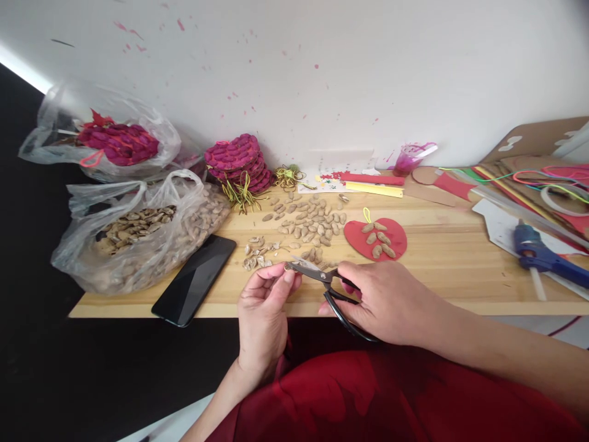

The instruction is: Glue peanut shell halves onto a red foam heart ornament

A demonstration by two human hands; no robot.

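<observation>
My right hand (381, 298) grips black-handled scissors (317, 273), their blades parted and pointing left. Between the thumb and fingers of my left hand (269, 301), a small peanut shell (289, 266) is pinched right at the scissor blades; most of it is hidden by the fingertips. Just beyond the hands, a pile of whole peanuts (308, 221) covers the table, with broken shell pieces (255, 252) to its left. To the right lies a red heart-shaped cutout (350, 236) with a yellow loop and several peanut shells on it.
Left stand a plastic bag of peanuts (138, 227) and a black phone (196, 279). Behind are stacked magenta peanut-covered pieces (239, 159) and another bag (59, 116). A pink-stained cup (407, 159) stands at the wall. A blue glue gun (529, 245) lies at right.
</observation>
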